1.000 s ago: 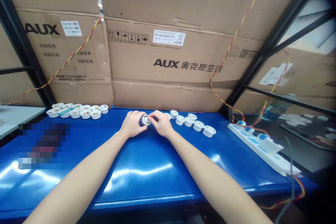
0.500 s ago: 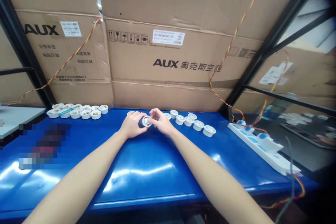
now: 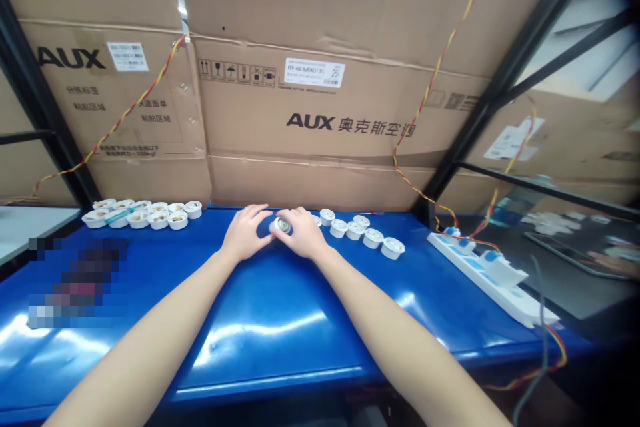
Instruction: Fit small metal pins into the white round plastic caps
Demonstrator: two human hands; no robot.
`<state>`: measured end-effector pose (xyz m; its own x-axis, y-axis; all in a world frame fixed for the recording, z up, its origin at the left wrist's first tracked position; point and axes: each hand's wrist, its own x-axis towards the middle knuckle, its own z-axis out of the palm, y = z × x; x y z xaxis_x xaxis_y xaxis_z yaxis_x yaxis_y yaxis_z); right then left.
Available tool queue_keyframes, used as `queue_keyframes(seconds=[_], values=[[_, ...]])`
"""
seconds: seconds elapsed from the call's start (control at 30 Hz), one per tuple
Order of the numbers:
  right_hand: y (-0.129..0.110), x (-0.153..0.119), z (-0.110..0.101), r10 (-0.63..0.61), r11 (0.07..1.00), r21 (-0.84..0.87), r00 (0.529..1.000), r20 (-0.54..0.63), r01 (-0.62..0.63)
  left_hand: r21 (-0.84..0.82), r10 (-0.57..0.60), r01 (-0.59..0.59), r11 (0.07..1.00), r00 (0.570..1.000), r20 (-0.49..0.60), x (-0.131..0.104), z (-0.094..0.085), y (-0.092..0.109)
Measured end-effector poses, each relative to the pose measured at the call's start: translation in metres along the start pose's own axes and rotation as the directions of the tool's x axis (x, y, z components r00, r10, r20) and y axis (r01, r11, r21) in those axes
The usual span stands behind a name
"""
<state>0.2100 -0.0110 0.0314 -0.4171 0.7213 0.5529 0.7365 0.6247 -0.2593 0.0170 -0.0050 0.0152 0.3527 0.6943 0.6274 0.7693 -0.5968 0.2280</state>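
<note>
L hand (image 3: 245, 235) now wider, nr cup (image 3: 279, 225)

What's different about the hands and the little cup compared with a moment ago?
The left hand has opened its grip around the white cup, while the right hand now has its thumb and fingers around it. The cups on the left, the cups on the right and the power strip stayed put.
</note>
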Motion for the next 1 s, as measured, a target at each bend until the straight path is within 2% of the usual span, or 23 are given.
queue_keyframes(seconds=[0.07,0.17,0.2,0.33,0.43,0.5,0.6,0.67,0.83,0.93,1.0], values=[[0.013,0.001,0.001,0.017,0.992,-0.124,0.997,0.071,-0.009,0.054,-0.126,0.127,0.990,0.992,-0.019,-0.001,0.003,-0.008],[0.033,0.000,0.004,0.081,0.977,-0.206,0.989,0.125,-0.054,0.062,-0.331,0.329,0.942,0.943,0.032,-0.005,0.008,-0.020],[0.038,0.000,0.005,0.112,0.972,-0.221,0.986,0.125,-0.082,0.038,-0.357,0.355,0.934,0.932,0.055,-0.006,0.009,-0.023],[0.044,-0.002,0.001,0.219,0.940,-0.277,0.974,0.049,-0.197,-0.003,-0.335,0.337,0.941,0.937,0.098,-0.009,0.010,-0.027],[0.032,-0.002,-0.006,0.127,0.969,-0.214,0.992,0.015,-0.120,0.006,-0.311,0.313,0.950,0.942,0.123,-0.010,0.011,-0.025],[0.021,-0.002,-0.009,0.001,0.998,-0.065,0.991,0.130,0.008,0.013,-0.304,0.305,0.952,0.943,0.133,-0.010,0.011,-0.023],[0.009,-0.004,-0.006,-0.124,0.992,0.076,0.936,0.329,0.105,0.020,-0.310,0.310,0.950,0.939,0.149,-0.010,0.009,-0.020],[0.007,-0.005,0.000,-0.103,0.994,0.078,0.930,0.353,0.080,0.021,-0.315,0.315,0.949,0.935,0.162,-0.009,0.008,-0.018],[0.009,-0.003,0.013,0.006,0.999,0.048,0.945,0.327,-0.023,0.020,-0.298,0.299,0.954,0.940,0.168,-0.008,0.009,-0.018],[0.007,-0.002,0.016,0.025,1.000,-0.007,0.944,0.329,-0.024,0.016,-0.276,0.277,0.961,0.949,0.150,-0.008,0.010,-0.017],[0.005,-0.002,0.017,0.026,0.999,-0.028,0.940,0.340,-0.018,0.032,-0.219,0.217,0.976,0.970,0.105,-0.007,0.006,-0.013]])
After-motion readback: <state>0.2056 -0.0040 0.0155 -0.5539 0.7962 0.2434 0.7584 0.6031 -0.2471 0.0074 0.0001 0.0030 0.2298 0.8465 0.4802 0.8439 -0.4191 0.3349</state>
